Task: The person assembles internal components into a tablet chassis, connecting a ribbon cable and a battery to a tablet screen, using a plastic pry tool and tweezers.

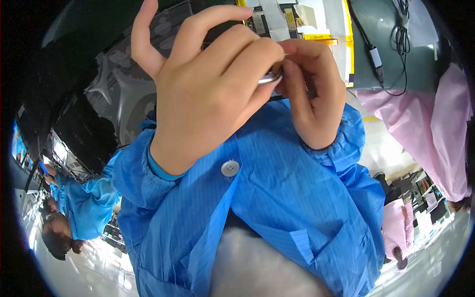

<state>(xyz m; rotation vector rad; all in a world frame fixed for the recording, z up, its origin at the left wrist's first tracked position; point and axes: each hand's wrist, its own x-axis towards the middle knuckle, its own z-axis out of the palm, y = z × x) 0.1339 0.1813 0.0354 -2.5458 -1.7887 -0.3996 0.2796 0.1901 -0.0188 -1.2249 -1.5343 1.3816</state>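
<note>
While both hands meet close up | left hand point(208, 94) and right hand point(311, 94) pinch a small silvery part point(269, 78) | step: fingertip fitting | next likely needs a steady grip

hands point(208, 94): 2 | small metal piece point(269, 78): 1 | white button point(230, 168): 1 | grey laptop point(396, 54): 1

blue striped coat point(277, 188), white button point(230, 168), pink coat point(435, 133)
</note>
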